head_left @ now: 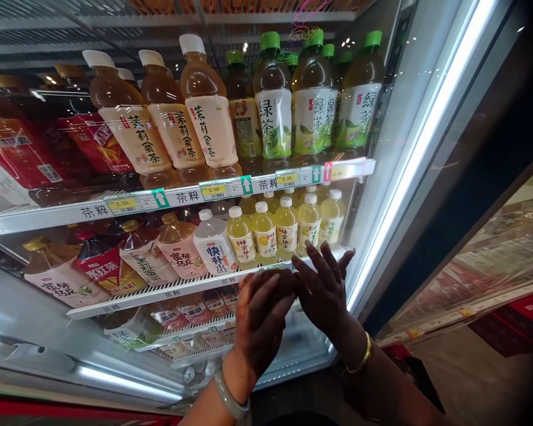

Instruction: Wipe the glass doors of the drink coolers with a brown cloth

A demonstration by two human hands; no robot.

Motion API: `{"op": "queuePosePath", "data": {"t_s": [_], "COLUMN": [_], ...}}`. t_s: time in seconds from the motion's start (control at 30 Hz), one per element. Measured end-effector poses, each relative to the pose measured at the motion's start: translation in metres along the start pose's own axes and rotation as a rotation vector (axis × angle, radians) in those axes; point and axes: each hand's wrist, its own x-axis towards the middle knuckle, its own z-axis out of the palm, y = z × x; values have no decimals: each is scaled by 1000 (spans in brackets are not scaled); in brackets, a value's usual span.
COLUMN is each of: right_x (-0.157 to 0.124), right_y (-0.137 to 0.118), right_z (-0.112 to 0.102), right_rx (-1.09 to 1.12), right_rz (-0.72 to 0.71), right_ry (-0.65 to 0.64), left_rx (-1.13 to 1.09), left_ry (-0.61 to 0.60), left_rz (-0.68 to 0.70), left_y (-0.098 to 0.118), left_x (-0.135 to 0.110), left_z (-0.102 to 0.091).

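My left hand (262, 310), with a pale bangle (231, 393) at the wrist, is raised in front of the lower shelves of a drinks cooler. Its fingers are loosely bent and reach toward my right hand; nothing shows in them. My right hand (322, 290) wears a gold bracelet (362, 355), and its fingers are spread and empty. The fingertips of both hands come close together; whether they touch, I cannot tell. Just beyond them stand small yellow drink bottles (286, 228) with white caps. A white-labelled bottle (215, 245) stands left of these.
The upper shelf edge (182, 196) carries price tags below white-capped tea bottles (211, 127) and green-capped tea bottles (273, 112). Reflections suggest glass in front. A bright light strip (408, 171) runs along the right frame. Red boxes (522, 319) lie at the far right.
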Motion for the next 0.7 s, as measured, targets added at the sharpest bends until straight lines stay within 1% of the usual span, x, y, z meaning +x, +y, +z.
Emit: {"op": "queuePosePath", "data": {"t_s": [0.07, 0.13, 0.23, 0.3, 0.33, 0.4, 0.47, 0.53, 0.57, 0.63, 0.7], "right_x": [-2, -3, -4, -4, -5, -7, -9, -12, -13, -14, -13], "right_y": [2, 3, 3, 4, 5, 7, 10, 12, 13, 14, 14], "right_z": [-1, -2, -2, -1, -1, -2, -2, -3, -4, -5, -6], "right_rx": [5, 12, 27, 44, 51, 53, 45, 36, 32, 29, 31], "right_rz": [-18, -23, -5, 12, 18, 26, 22, 12, 11, 15, 23], "right_ry": [-23, -37, -30, -28, -23, -14, -6, -14, -20, -30, -33], "left_rx": [7, 73, 138, 144, 139, 104, 50, 30, 34, 70, 119], "left_ry": [-24, -15, 61, 92, 95, 54, -26, -84, -93, -76, -28], "left_rz": [-19, -41, -38, -30, -29, -12, 11, 31, 33, 24, 16], "left_y": [-2, -8, -15, -13, -10, -2, 5, 7, 5, -1, -6], "left_x": [-13, -13, 8, 21, 24, 19, 5, -7, -10, -5, 11], "left_z": [-2, -10, -19, -16, -11, -1, 8, 9, 7, -2, -9]}}
